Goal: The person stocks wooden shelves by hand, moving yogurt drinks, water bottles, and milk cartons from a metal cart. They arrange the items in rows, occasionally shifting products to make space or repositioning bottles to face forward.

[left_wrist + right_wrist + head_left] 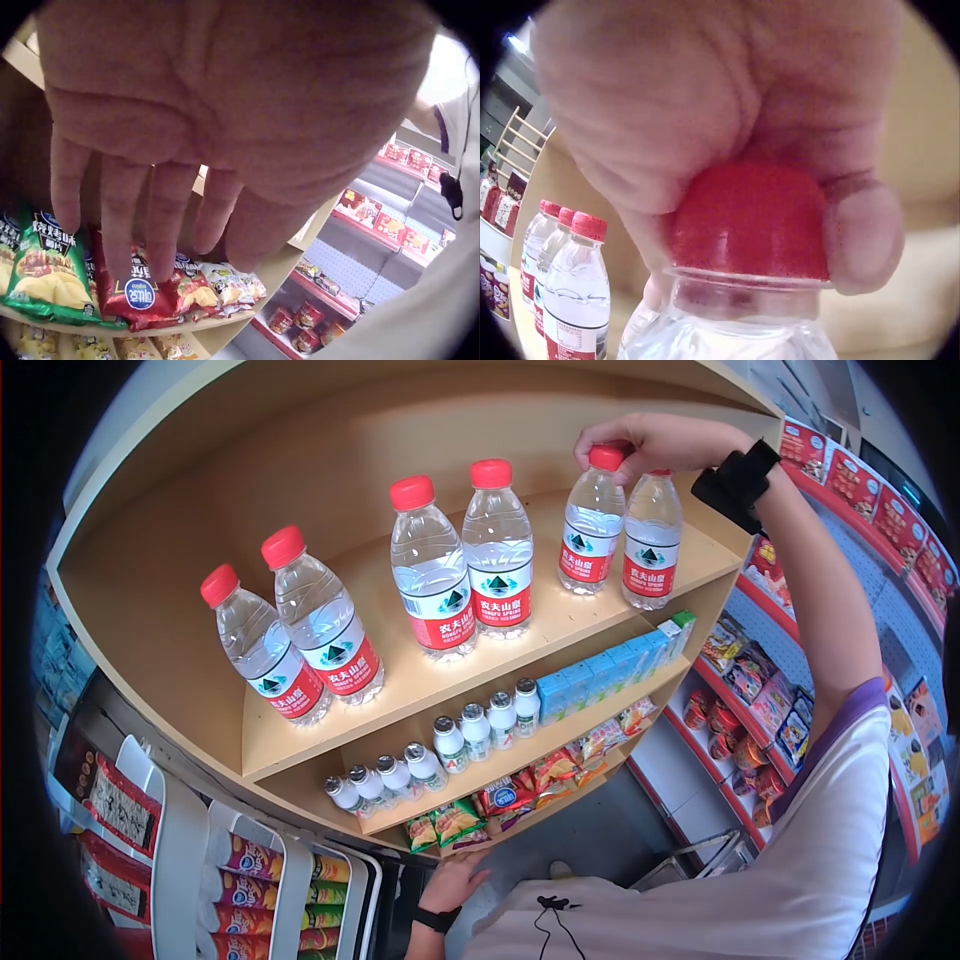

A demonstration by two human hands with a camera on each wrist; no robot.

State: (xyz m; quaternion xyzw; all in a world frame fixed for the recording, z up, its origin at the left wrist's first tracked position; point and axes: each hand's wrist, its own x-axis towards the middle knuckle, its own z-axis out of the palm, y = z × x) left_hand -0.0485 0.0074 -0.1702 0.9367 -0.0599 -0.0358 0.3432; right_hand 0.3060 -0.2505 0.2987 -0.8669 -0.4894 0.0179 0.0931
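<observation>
My right hand (660, 442) grips the red cap (750, 221) of a clear water bottle (592, 538) at the right of the top shelf. The bottle stands upright, with a red and white label. A second water bottle (652, 545) stands close beside it, its cap partly hidden under the wrist. My left hand (452, 882) is low, by the front edge of the bottom shelf. In the left wrist view its fingers (171, 217) hang extended, holding nothing, overlapping a red chip bag (139, 300) and near a green chip bag (49, 274).
Two more pairs of water bottles stand to the left, a left pair (335, 635) and a middle pair (430, 580). Below are small white bottles (450, 745) and blue cartons (600, 670). Chip canisters (250, 890) stand in a rack at lower left. Red-edged shelves (735, 735) rise at right.
</observation>
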